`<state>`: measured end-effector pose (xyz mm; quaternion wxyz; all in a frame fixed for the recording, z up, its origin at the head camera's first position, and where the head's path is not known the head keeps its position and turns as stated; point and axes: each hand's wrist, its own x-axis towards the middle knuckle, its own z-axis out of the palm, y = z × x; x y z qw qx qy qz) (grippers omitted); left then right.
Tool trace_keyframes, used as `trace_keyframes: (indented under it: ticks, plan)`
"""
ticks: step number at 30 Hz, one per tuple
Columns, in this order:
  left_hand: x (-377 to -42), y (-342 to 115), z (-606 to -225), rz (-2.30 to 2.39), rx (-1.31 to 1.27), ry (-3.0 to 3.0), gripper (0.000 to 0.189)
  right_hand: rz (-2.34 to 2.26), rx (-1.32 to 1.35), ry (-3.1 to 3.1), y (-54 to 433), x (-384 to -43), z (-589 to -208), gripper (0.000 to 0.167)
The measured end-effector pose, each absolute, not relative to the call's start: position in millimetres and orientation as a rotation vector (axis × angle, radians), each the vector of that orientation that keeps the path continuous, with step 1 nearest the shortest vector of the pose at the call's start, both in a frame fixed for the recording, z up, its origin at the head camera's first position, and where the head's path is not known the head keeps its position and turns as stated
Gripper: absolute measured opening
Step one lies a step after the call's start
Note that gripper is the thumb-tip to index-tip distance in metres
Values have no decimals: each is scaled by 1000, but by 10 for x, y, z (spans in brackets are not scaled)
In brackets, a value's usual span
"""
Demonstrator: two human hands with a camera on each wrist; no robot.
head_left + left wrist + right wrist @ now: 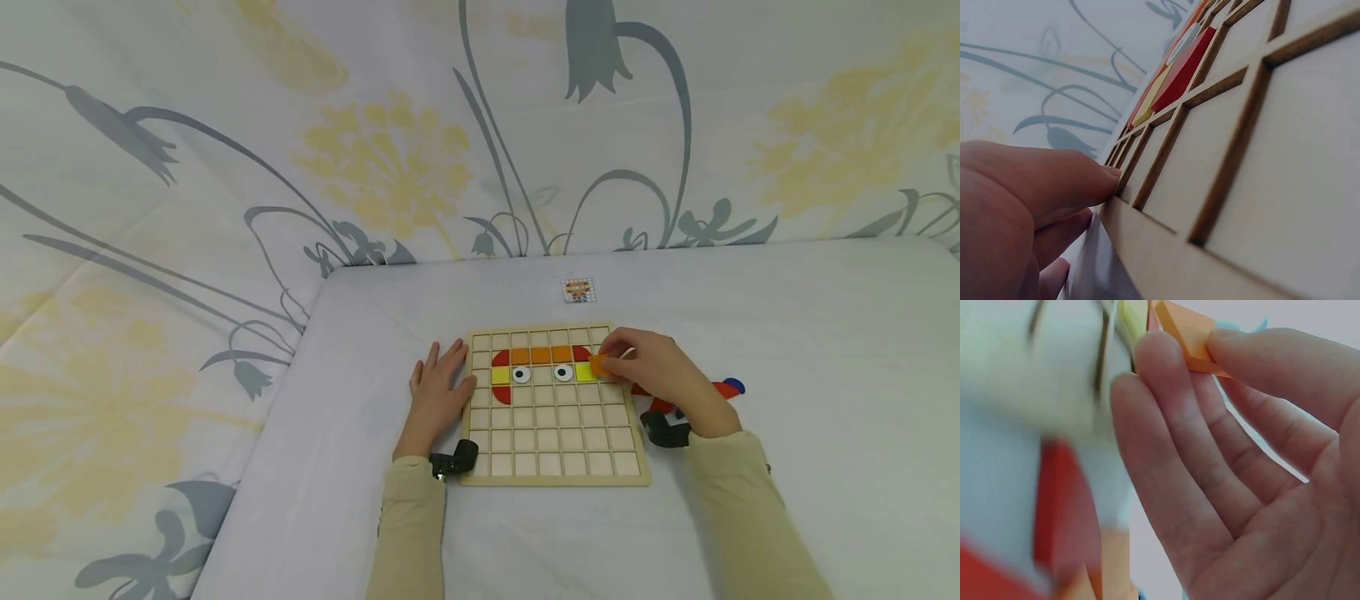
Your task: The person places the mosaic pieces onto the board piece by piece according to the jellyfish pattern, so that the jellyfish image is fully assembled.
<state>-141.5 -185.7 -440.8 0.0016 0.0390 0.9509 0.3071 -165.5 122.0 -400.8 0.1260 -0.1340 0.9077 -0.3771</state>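
Observation:
A wooden grid board (pixel 555 481) lies on the white surface. In its upper rows sit orange square tiles (pixel 541 356), red quarter-round tiles (pixel 501 395), yellow tiles (pixel 500 375) and two round eye tiles (pixel 563 372). My right hand (pixel 660 367) pinches an orange tile (pixel 1191 334) between thumb and fingers, just above the board's right side by a yellow tile. My left hand (pixel 437 396) lies flat at the board's left edge; in the left wrist view its thumb (pixel 1079 178) touches the rim, fingers extended.
Loose red and blue pieces (pixel 727 388) lie right of the board, partly hidden under my right hand and wrist. A small picture card (pixel 578 290) with a gridded figure lies behind the board. Flower-patterned cloth (pixel 390 158) rises behind and to the left.

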Motion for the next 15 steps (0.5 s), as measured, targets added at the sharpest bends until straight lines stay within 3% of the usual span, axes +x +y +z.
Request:
trace_keyframes:
  ticks: [15]
  plan:
    - [-1431,-1859,-4401,970,103,2966,51,-1080,-609,2644,597,-1561,-4123,13]
